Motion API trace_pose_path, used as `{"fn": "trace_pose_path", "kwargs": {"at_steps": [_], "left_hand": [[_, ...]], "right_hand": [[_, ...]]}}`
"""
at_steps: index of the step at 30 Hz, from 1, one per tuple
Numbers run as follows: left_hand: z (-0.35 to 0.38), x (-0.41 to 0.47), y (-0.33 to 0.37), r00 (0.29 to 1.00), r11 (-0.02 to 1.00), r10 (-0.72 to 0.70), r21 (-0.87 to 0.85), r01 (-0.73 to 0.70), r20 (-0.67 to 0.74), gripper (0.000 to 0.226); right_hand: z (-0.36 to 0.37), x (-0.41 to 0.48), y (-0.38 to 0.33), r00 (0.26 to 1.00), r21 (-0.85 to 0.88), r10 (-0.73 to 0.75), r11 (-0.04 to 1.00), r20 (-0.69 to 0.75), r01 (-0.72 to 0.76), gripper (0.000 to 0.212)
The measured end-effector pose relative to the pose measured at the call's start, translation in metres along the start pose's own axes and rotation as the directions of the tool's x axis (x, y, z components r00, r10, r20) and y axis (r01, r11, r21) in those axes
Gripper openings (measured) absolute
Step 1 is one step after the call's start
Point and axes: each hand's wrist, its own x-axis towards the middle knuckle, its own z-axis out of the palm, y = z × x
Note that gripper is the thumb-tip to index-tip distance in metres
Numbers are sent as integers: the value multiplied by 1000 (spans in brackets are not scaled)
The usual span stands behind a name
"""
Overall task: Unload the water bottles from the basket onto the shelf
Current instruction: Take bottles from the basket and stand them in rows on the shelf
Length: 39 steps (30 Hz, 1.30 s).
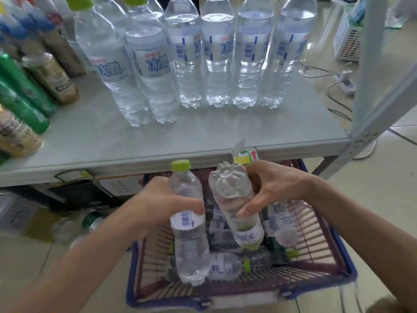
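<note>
Before the grey shelf, over a floor basket, left grip clasps an upright bottle, right grip an inverted bottle.

The grey shelf carries clear water bottles standing upright side by side, their sides touching. At its left end stand green bottles and brown drink bottles.

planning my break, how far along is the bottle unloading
Done: at least six water bottles stand on the shelf. In hand: the left hand grips a cap-up bottle, the right hand an upside-down bottle, both over the basket. Left: at least two lying bottles in the basket, plus shelving the held pair.
</note>
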Motion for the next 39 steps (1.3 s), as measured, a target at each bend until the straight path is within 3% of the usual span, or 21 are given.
{"fn": "trace_pose_path", "kwargs": {"at_steps": [5, 8, 13, 17, 21, 25, 29, 34, 39], "left_hand": [[-59, -17, 28, 986, 997, 70, -29, -67, 150, 57], [-88, -9, 23, 988, 988, 127, -98, -118, 89, 73], [-110, 8, 20, 941, 911, 337, -239, -335, -37, 57], [-103, 3, 46, 819, 761, 551, -306, -572, -161, 70], [-93, -2, 71, 655, 555, 712, -370, -745, -252, 61], [-81, 6, 88, 592, 505, 716, -310, -805, -369, 58], [-65, 21, 95, 593, 521, 673, -286, -804, -442, 60], [-54, 35, 96, 590, 554, 618, -244, -796, -519, 61], [-43, 44, 106, 513, 588, 646, -61, -807, -565, 54]], "right_hand": [[5, 12, -40, 975, 54, -90, 993, -206, 103, 40], [4, 23, -58, 935, 112, -162, 972, -316, 206, 26], [-14, 27, -67, 849, 335, -113, 885, -516, 322, 34], [-49, 8, -83, 779, 369, -182, 801, -600, 471, 36], [-70, -21, -98, 658, 244, -312, 753, -685, 611, 20], [-68, -32, -97, 728, 324, -293, 750, -620, 577, 50], [-58, -29, -91, 743, 297, -251, 802, -620, 518, 79], [-47, -26, -92, 732, 237, -347, 790, -586, 565, 65], [-44, -26, -98, 740, 241, -433, 755, -515, 610, 48]]}}
